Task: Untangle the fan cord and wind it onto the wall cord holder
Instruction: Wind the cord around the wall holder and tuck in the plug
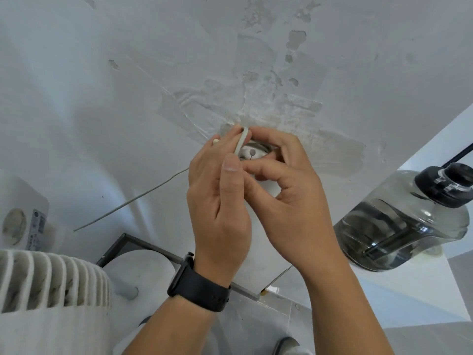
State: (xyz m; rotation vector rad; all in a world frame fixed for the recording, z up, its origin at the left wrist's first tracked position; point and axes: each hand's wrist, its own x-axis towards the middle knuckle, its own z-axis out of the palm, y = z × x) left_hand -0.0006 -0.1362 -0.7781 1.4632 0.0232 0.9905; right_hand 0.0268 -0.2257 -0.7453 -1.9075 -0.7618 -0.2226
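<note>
Head view: both hands raised at patched white wall [256, 73], centre of scene. Left hand [220, 190], black smartwatch [197, 283] on wrist, pinches flat pale strap [242, 140] between thumb and fingers. Right hand [284, 180] curled, fingertips at wall cord holder [252, 152], itself mostly hidden between hands; whether it grips anything, cannot tell. Thin grey fan cord [133, 201] runs from behind left hand down-left toward white fan grille [51, 280], near left. Clear water jug [409, 219] with dark cap at right.

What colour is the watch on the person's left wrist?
Black, both band and case; the watch shows clearly in the head view, the only one.
</note>
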